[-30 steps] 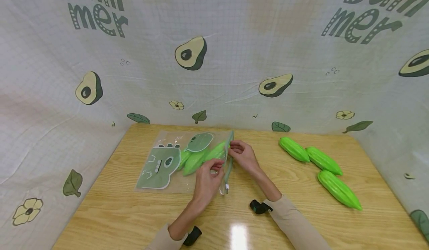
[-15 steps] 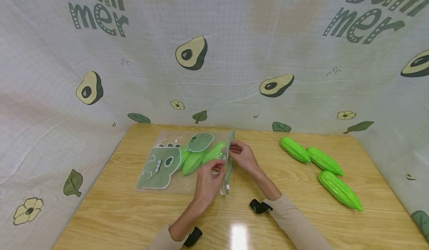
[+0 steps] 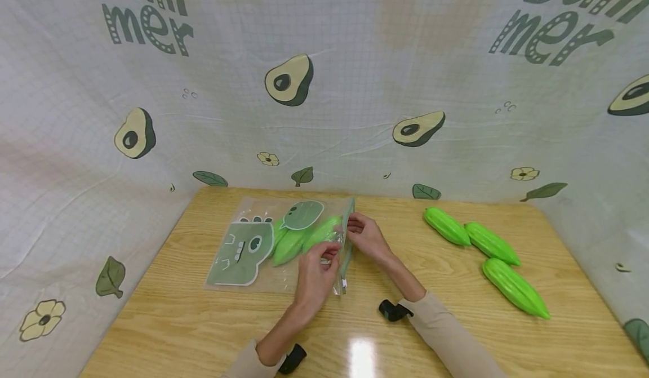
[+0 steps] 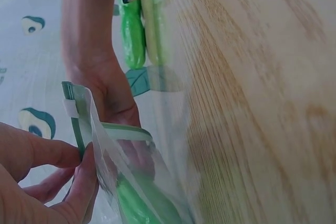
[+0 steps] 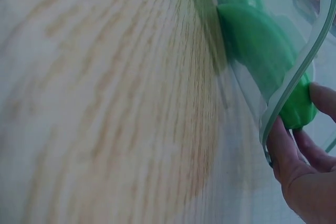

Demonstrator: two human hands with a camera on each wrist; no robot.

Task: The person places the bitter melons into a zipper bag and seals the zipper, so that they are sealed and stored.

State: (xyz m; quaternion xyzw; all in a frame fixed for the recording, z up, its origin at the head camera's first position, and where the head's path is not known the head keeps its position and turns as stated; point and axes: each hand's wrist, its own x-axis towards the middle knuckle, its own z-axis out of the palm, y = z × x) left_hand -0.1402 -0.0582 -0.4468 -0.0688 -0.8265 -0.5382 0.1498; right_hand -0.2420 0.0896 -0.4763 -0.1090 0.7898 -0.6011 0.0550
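In the head view a clear zip bag with a dinosaur print lies on the table, its green-edged mouth facing right. Several bright green ridged gourds are inside; one gourd lies closest to the mouth. My left hand pinches the bag's near side by the mouth; in the left wrist view, thumb and finger grip the green zip strip. At the opening, my right hand reaches in. The right wrist view shows its thumb and fingers around the tip of the gourd, just inside the rim.
Three loose green gourds lie to the right on the wooden table: a far gourd, a middle gourd and a near gourd. A printed cloth hangs behind and along both sides.
The gourd by the mouth has slid slightly left, deeper into the bag, and a gourd beside it has shifted left too. Both hands have hardly moved.
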